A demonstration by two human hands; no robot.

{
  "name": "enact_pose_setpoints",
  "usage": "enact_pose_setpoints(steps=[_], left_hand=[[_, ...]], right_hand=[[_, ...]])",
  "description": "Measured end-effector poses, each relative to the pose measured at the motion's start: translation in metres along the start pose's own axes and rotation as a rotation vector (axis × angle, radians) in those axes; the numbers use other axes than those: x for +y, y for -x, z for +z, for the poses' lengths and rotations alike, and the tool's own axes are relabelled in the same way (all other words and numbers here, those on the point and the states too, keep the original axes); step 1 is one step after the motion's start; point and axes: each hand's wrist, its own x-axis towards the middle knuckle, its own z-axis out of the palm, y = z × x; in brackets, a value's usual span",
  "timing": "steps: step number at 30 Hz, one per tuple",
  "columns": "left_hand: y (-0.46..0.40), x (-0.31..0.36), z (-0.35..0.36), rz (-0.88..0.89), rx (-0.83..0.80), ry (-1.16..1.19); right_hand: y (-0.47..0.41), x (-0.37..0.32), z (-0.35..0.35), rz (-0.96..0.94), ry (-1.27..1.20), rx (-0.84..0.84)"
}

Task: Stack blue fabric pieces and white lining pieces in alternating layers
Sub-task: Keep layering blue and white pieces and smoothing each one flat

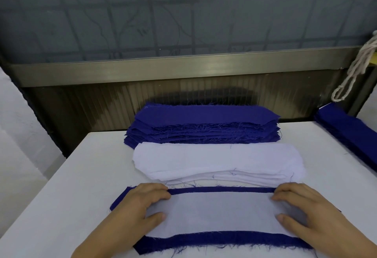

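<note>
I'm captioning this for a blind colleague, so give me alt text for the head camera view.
Both hands, left hand and right hand, press flat on a white lining piece laid over a blue fabric piece on a white table. Behind lie a white lining stack and a blue fabric stack.

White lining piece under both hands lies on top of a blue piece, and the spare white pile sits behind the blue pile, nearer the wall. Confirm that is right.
Not quite. The head view shows the white pile in front of the blue pile, nearer the person; the blue pile is the one by the wall. The rest holds: the left hand and right hand press the white lining piece onto a blue piece.
</note>
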Motion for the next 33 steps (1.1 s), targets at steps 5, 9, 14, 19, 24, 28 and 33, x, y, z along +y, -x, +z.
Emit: enact_pose_setpoints(steps=[5, 9, 14, 19, 24, 28, 33], left_hand=[[-0.002, 0.002, 0.000, -0.002, 0.025, -0.019], [-0.002, 0.002, 0.000, -0.013, 0.001, 0.003], [-0.002, 0.001, -0.002, -0.044, -0.023, 0.045], [-0.001, -0.004, -0.003, -0.077, 0.000, 0.060], [-0.001, -0.006, -0.005, -0.097, -0.016, 0.065], [0.002, -0.007, -0.009, -0.123, -0.033, 0.053], [-0.003, 0.007, -0.015, -0.129, 0.218, -0.009]], right_hand=[[0.000, -0.002, 0.001, 0.075, -0.016, -0.026], [-0.002, -0.005, 0.003, 0.087, -0.007, -0.023], [-0.004, -0.011, 0.003, 0.043, -0.012, -0.016], [-0.005, -0.008, 0.005, 0.014, 0.068, 0.032], [-0.006, -0.002, 0.007, 0.044, 0.047, 0.061], [-0.010, 0.000, 0.008, 0.034, 0.119, 0.120], [-0.019, 0.004, 0.003, 0.048, 0.233, 0.211]])
